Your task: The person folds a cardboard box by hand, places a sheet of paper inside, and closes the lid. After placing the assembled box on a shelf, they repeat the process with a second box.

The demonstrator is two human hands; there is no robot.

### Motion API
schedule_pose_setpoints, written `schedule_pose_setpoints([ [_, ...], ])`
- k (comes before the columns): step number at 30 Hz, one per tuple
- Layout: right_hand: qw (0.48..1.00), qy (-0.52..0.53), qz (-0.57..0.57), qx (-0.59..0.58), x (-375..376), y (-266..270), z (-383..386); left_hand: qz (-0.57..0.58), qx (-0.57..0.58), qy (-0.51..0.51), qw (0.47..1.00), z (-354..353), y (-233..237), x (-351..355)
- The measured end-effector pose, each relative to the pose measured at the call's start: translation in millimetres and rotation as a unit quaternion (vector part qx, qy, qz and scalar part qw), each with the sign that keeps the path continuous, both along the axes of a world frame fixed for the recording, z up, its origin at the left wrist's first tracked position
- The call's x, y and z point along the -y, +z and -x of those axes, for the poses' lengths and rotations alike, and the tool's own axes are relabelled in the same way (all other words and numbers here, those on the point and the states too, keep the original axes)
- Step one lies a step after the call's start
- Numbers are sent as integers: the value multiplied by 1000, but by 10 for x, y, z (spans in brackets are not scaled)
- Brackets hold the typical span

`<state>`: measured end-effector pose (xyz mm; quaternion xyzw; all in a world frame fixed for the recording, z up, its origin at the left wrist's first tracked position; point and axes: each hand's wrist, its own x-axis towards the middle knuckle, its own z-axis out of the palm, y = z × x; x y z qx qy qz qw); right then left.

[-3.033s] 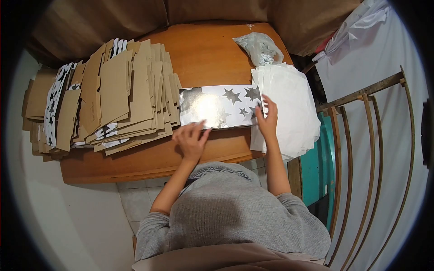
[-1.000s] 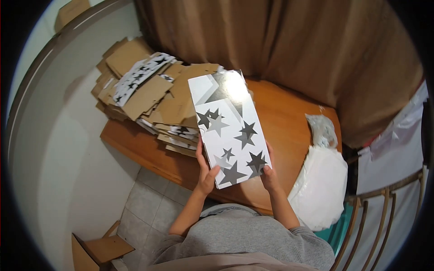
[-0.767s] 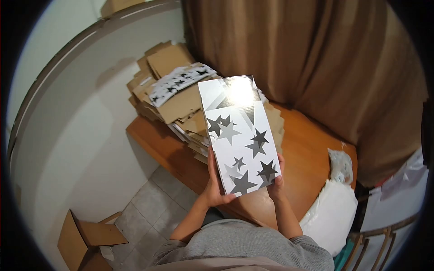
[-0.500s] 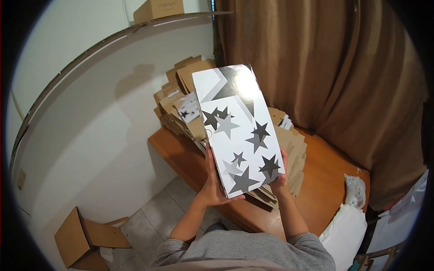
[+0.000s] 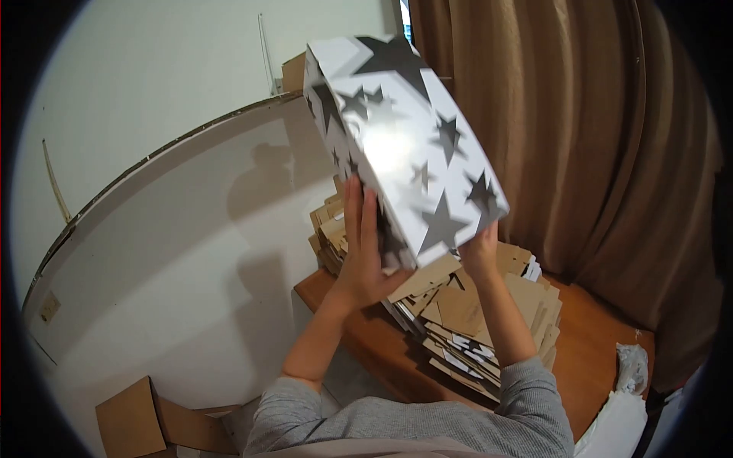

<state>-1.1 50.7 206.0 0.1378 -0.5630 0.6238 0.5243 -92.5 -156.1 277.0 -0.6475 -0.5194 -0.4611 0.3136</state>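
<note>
Between my two hands is a white cardboard box (image 5: 412,141) printed with grey and black stars, raised in front of me and tilted, its long side face showing on the left. My left hand (image 5: 365,256) presses flat along that side face near the lower end, with the thumb under the bottom edge. My right hand (image 5: 481,248) grips the lower right corner, its fingers mostly hidden behind the box. Below the box, stacks of flattened cardboard (image 5: 466,309) lie on the table, some pieces showing the same star print.
The orange-brown wooden table (image 5: 595,328) stands against a brown curtain (image 5: 557,137). An open cardboard box (image 5: 130,420) is on the floor at lower left. A white plastic-wrapped bundle (image 5: 615,424) lies at the right. Above runs a wall shelf (image 5: 168,149) with another carton (image 5: 292,72).
Both hands have lifted the star-printed box higher and turned it, so its left side face now shows. The view has tilted up, and more of the cardboard stack is visible.
</note>
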Motion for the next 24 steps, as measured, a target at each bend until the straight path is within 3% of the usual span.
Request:
schedule_pose_setpoints([
  [7, 983, 100, -22, -152, -355, 1334, 636, -162, -92, 27, 982, 383, 1066, -430],
  [11, 976, 84, -43, -195, -453, 2129, 950, -184, -100, 15, 978, 717, 1671, -681],
  [12, 976, 83, -43, -197, -516, 2290, 1060, -216, -147, 33, 965, 841, 1819, -757],
  [14, 980, 73, -51, -180, -640, 2606, 1282, -204, -105, -25, 973, 1121, 2104, -910],
  [19, 985, 43, -83, -143, -789, 3121, 1860, -158, -19, 20, 987, 1630, 2624, -1043],
  [24, 993, 16, -62, -99, -941, 3147, 2404, -119, 98, 29, 988, 2149, 2730, -1179],
])
